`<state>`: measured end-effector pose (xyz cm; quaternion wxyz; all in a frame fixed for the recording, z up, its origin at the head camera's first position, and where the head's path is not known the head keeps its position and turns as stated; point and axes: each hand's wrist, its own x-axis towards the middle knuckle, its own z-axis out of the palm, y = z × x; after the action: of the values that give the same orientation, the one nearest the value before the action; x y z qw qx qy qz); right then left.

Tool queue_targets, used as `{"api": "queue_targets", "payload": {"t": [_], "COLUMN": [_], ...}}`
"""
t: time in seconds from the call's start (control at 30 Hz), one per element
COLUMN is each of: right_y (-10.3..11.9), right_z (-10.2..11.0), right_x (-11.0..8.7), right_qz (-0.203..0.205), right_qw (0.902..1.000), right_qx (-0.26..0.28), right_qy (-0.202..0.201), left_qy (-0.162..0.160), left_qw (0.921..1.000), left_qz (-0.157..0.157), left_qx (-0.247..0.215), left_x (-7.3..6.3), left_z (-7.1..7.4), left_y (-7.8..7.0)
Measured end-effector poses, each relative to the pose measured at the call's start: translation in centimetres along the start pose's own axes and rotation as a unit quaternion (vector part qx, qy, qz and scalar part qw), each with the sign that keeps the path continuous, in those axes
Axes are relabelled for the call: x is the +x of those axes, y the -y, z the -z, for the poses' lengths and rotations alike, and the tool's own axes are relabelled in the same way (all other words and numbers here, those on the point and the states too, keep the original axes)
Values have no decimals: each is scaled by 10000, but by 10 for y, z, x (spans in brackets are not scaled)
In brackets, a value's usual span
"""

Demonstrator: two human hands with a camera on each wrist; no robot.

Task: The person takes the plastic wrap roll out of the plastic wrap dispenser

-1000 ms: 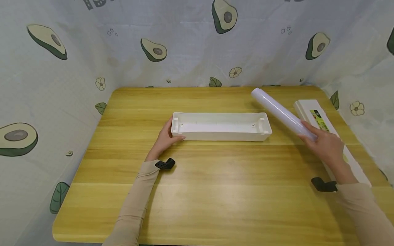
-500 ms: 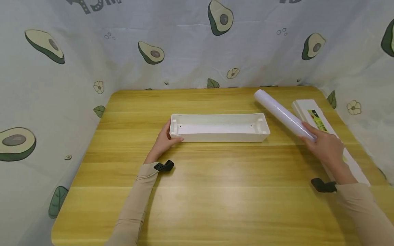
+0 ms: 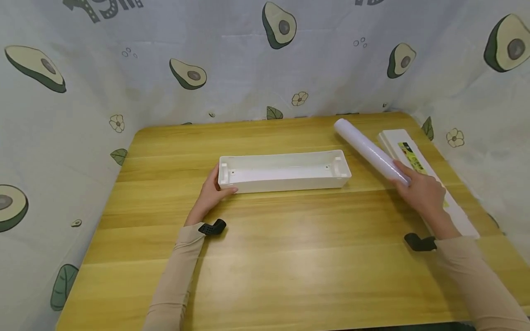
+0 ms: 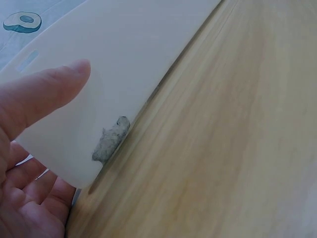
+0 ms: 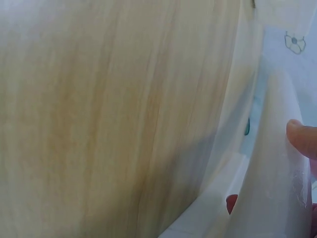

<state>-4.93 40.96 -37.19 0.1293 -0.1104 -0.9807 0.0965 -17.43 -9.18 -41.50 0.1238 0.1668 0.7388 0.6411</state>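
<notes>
A long white open-topped plastic box (image 3: 285, 185) stands on the wooden table, with small fittings at both inner ends. My left hand (image 3: 210, 193) grips its left end, the thumb (image 4: 64, 82) lying along the front wall and the other fingers round the end. A grey torn patch marks that wall low down in the left wrist view. My right hand (image 3: 423, 189) holds a roll of clear plastic film (image 3: 370, 149) by its near end. The roll slants up and away to the left, above the table and to the right of the box.
Beneath and beside my right hand lies a long white lid-like piece (image 3: 457, 212) with a green and yellow label (image 3: 411, 157). An avocado-print cloth (image 3: 240, 46) hangs behind the table (image 3: 290, 257) and along its sides.
The head view has turned a little, so everything sits further left in it. Both hands keep their holds; the roll and the box have hardly moved on the table.
</notes>
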Motion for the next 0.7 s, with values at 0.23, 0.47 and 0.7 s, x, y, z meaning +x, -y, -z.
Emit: {"api": "queue_targets", "payload": {"t": [0.23, 0.47, 0.7], "right_y": [1, 6, 10], "right_z": [1, -3, -7], "right_x": [-1, 0, 2], "right_qz": [-147, -414, -576], "right_qw": [9999, 9990, 9975], "right_qx": [-65, -115, -265], "right_qy": [56, 109, 317], "left_qy": [-57, -3, -2], "left_qw": [9999, 10000, 10000], "left_qz": [-13, 33, 0], "left_qx": [98, 15, 5], "left_x": [9, 6, 6], "left_z": [3, 2, 3], "left_y": [21, 10, 11]}}
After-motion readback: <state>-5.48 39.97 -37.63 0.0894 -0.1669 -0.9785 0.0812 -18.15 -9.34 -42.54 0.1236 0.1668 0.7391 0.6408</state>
